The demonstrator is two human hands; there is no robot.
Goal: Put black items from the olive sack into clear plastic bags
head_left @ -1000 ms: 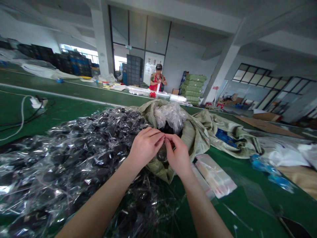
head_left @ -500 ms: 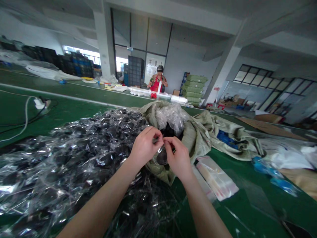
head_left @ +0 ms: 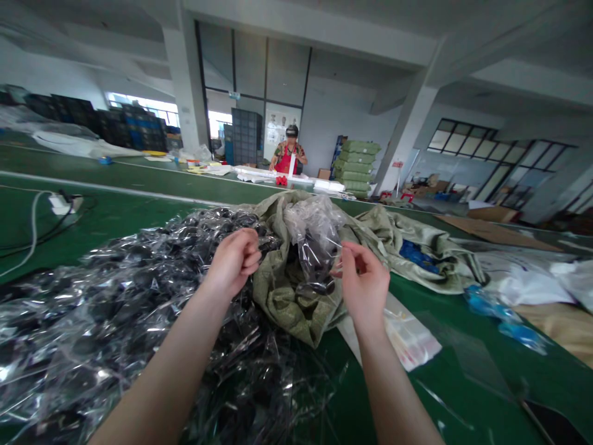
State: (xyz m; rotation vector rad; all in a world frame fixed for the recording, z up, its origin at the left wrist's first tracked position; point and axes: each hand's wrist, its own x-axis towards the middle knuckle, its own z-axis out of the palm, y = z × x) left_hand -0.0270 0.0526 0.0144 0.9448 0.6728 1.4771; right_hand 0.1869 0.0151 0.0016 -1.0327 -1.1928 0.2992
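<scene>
My right hand (head_left: 364,278) pinches the upper edge of a clear plastic bag (head_left: 319,250), which hangs to the left of its fingertips. Something dark shows in the lower part of that bag. To the left, my left hand (head_left: 236,262) is closed with its fingers curled in; anything between them is hidden. Between and below the hands lies an open green woven sack (head_left: 290,303) with a rumpled mouth. Beside my left forearm spreads a large heap of dark, rounded items in clear bags (head_left: 152,290). A stack of flat clear bags (head_left: 414,340) lies by my right wrist.
A second woven sack (head_left: 445,262) with blue contents lies to the right. Crumpled blue plastic (head_left: 504,318) and a dark flat object (head_left: 556,423) are on the green table (head_left: 463,395). A power strip (head_left: 65,203) sits far left. Across the table stands a person (head_left: 288,157) in a red apron.
My hands, together at the bag before, have moved apart: left hand leftward, right hand rightward with the bag's edge. The view has shifted slightly.
</scene>
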